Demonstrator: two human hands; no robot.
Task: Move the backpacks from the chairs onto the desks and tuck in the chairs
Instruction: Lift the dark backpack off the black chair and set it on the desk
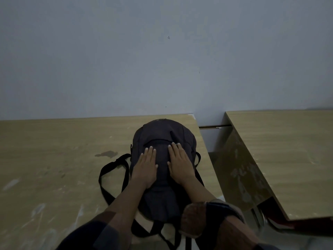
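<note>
A dark backpack (162,134) lies flat on a light wooden desk (54,150), near the desk's right edge, its top toward the wall. Black straps (108,170) spill out to its left and toward the front edge. My left hand (146,166) lies flat on the pack's front panel with straight fingers. My right hand (180,163) rests flat beside it, fingers straight, fingertips next to a zip pull. Neither hand grips anything. No chair seat is plainly in view.
A second wooden desk (288,159) stands to the right, across a narrow gap. A dark red edge and metal legs (259,217) show beneath its near corner. A plain grey wall (162,60) runs behind both desks. A dark stain (106,154) marks the left desk.
</note>
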